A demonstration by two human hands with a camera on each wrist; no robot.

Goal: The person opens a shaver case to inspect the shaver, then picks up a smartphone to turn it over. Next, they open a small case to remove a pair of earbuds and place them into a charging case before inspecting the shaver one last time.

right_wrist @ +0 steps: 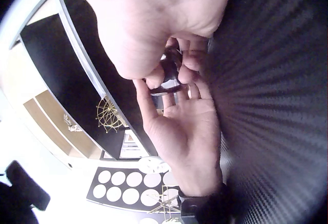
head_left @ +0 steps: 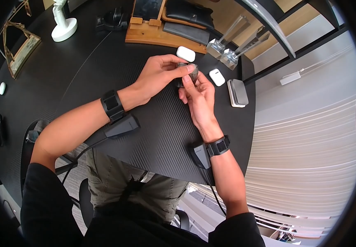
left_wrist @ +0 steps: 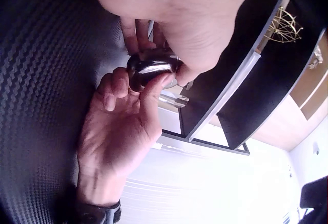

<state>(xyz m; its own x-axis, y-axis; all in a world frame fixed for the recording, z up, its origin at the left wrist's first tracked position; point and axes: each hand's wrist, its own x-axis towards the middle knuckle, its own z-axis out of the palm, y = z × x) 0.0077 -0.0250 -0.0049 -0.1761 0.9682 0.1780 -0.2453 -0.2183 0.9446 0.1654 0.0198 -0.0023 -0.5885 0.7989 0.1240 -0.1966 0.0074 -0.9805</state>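
A small, dark, glossy rounded case (head_left: pixel 193 74) is held between both hands over the black desk. My left hand (head_left: pixel 158 77) reaches it from the left and pinches it, thumb on top. From below, my right hand (head_left: pixel 202 99) grips it too, thumb laid along its near side. In the left wrist view the shiny dark case (left_wrist: pixel 148 70) sits between the right thumb and fingers. The right wrist view shows the dark case (right_wrist: pixel 169 73) partly covered by fingers. Beside the hands lie a white rounded case (head_left: pixel 185 54) and a smaller white earbud case (head_left: pixel 217 77).
A wooden stand (head_left: pixel 145 35) with a black pouch (head_left: pixel 188 14) is at the back. Clear trophies (head_left: pixel 229 57) stand behind the hands. At the desk's right edge lies a grey-and-white flat box (head_left: pixel 238 92). A white-based stand (head_left: pixel 64 29) is far left.
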